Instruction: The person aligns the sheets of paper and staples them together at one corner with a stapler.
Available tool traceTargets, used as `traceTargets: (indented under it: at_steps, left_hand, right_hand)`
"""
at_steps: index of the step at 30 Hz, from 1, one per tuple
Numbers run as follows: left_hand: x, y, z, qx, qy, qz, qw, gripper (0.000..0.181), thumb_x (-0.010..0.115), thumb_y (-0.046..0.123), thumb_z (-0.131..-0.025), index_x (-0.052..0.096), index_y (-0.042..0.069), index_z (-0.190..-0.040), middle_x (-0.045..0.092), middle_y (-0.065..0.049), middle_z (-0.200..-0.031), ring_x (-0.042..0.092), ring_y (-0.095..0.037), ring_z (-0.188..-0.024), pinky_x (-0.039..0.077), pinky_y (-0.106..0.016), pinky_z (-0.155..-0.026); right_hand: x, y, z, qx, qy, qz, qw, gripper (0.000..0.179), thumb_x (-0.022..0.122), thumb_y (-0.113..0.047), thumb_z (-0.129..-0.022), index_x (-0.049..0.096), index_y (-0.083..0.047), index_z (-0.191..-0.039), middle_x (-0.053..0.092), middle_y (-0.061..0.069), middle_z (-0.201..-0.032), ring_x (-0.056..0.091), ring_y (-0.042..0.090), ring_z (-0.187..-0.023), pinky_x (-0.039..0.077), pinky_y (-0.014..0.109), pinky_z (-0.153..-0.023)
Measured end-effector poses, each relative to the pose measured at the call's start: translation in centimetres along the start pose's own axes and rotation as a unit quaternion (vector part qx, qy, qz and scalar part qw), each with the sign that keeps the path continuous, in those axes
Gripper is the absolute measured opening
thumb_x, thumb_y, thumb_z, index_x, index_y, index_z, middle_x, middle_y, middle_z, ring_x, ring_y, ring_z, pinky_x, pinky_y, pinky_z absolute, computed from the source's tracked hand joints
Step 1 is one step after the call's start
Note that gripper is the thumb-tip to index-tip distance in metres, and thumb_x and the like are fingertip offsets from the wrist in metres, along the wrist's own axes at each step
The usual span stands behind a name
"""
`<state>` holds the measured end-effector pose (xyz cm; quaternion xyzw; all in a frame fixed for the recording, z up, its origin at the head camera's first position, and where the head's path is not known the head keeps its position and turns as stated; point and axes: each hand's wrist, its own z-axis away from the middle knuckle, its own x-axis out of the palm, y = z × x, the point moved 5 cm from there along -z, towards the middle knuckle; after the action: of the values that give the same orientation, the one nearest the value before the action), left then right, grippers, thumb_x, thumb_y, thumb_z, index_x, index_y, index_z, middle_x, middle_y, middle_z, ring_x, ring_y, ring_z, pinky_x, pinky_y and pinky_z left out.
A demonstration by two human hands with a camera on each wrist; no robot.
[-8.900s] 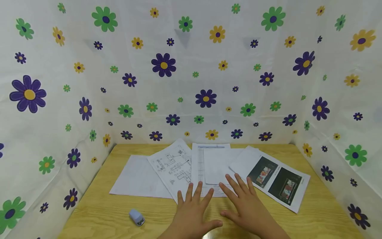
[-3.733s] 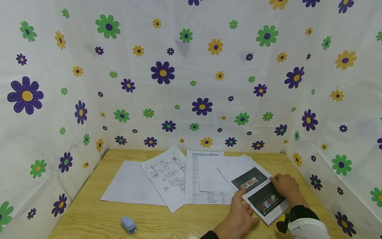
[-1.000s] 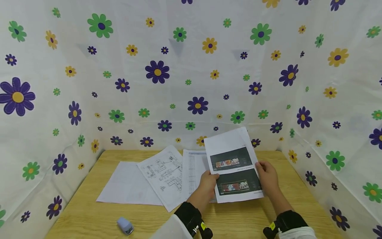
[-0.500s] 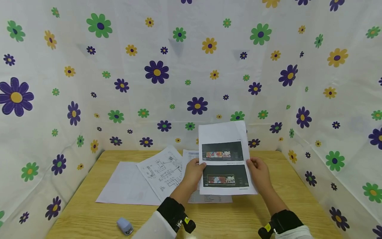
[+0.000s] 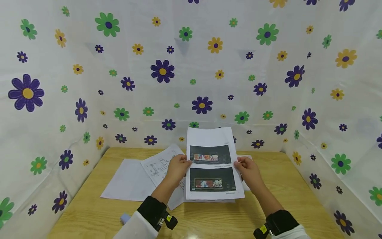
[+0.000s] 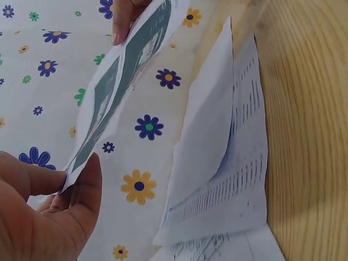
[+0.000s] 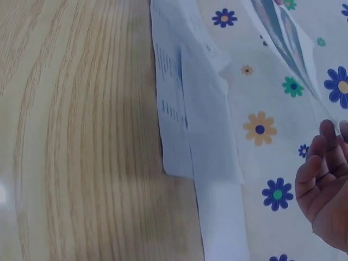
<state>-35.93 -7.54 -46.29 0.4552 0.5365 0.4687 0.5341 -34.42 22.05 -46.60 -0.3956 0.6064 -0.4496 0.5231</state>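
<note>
A printed sheet of paper with two dark pictures is held up off the table, tilted toward me. My left hand pinches its left edge between thumb and fingers. On the opposite edge my right hand pinches it the same way. In the left wrist view the left hand grips the edge of the sheet, seen nearly side-on. The right wrist view has the right hand at the sheet's other edge. Beneath it lie a text-printed sheet and a blank white sheet, partly hidden in the head view.
To the left on the wooden table lie a blank sheet and a sheet with line drawings. A small blue-grey object is partly covered by the left sleeve. Flower-patterned cloth encloses the back and sides.
Earlier the hands were apart from the papers; then both took the picture sheet from the right side and lifted it. In the last second it moved left, over the middle papers.
</note>
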Motion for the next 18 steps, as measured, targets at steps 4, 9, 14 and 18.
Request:
traceTargets:
  at_steps: [4, 9, 14, 18]
  left_hand:
    - [-1.5, 0.1, 0.5, 0.004, -0.009, -0.017, 0.9998, 0.035, 0.062, 0.015, -0.102, 0.058, -0.004, -0.131, 0.071, -0.018, -0.112, 0.072, -0.022, -0.091, 0.06, -0.033, -0.072]
    - [-2.8, 0.5, 1.2, 0.005, -0.017, -0.022, 0.9996, 0.037, 0.062, 0.015, -0.101, 0.057, -0.005, -0.132, 0.071, -0.019, -0.112, 0.074, -0.022, -0.088, 0.061, -0.033, -0.071]
    - [-4.1, 1.5, 1.9, 0.007, -0.029, -0.025, 0.9992, 0.04, 0.064, 0.016, -0.101, 0.055, -0.003, -0.135, 0.07, -0.019, -0.114, 0.075, -0.023, -0.086, 0.062, -0.037, -0.073]
    - [-4.9, 2.3, 2.5, 0.007, -0.042, -0.02, 0.9989, 0.041, 0.064, 0.016, -0.101, 0.053, -0.002, -0.137, 0.07, -0.02, -0.116, 0.075, -0.024, -0.087, 0.063, -0.038, -0.074]
  right_hand:
    - [1.1, -0.4, 0.2, 0.006, -0.019, 0.004, 0.9998, 0.029, 0.064, -0.02, -0.102, 0.061, -0.001, -0.124, 0.07, 0.012, -0.096, 0.063, 0.018, -0.071, 0.05, 0.028, -0.055]
    - [1.8, -1.0, 0.8, 0.021, -0.032, 0.021, 0.999, 0.029, 0.064, -0.021, -0.102, 0.063, 0.001, -0.121, 0.069, 0.012, -0.095, 0.063, 0.019, -0.069, 0.053, 0.032, -0.058]
    - [2.1, -1.8, 1.3, 0.029, -0.039, 0.021, 0.9986, 0.03, 0.065, -0.024, -0.101, 0.066, 0.001, -0.117, 0.072, 0.012, -0.096, 0.064, 0.02, -0.069, 0.055, 0.033, -0.06]
    - [2.5, -2.6, 1.7, 0.034, -0.057, 0.003, 0.9978, 0.031, 0.066, -0.02, -0.101, 0.064, 0.001, -0.123, 0.073, 0.012, -0.099, 0.068, 0.021, -0.072, 0.057, 0.034, -0.061]
